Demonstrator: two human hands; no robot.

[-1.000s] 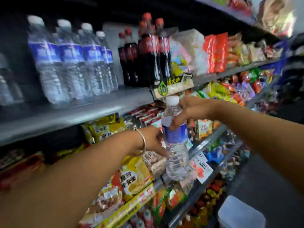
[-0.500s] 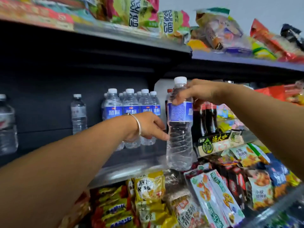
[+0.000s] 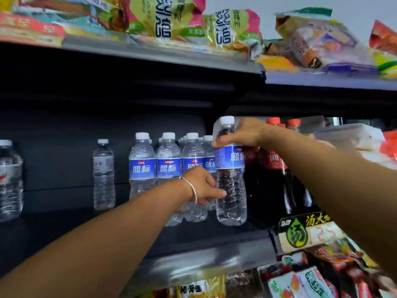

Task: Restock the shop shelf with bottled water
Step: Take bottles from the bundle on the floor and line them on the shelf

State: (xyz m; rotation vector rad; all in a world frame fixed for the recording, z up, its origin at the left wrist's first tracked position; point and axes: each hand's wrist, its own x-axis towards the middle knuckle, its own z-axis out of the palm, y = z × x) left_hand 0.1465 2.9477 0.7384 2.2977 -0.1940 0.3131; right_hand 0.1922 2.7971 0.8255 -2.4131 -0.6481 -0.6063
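A clear water bottle with a blue label and white cap stands upright over the middle shelf, its base at or just above the shelf surface. My right hand grips it around the neck, just under the cap. My left hand, with a silver bangle on the wrist, holds its lower half from the left. Right beside it on the left stands a group of several matching blue-label bottles.
Dark cola bottles with red caps stand close on the right. A lone clear bottle and another at the far left stand on the same shelf. Snack bags fill the shelf above; a price sign hangs at the shelf front.
Both hands have lifted the bottle from below the shelf edge up and in over the shelf, next to the blue-label group. The camera has tilted upward.
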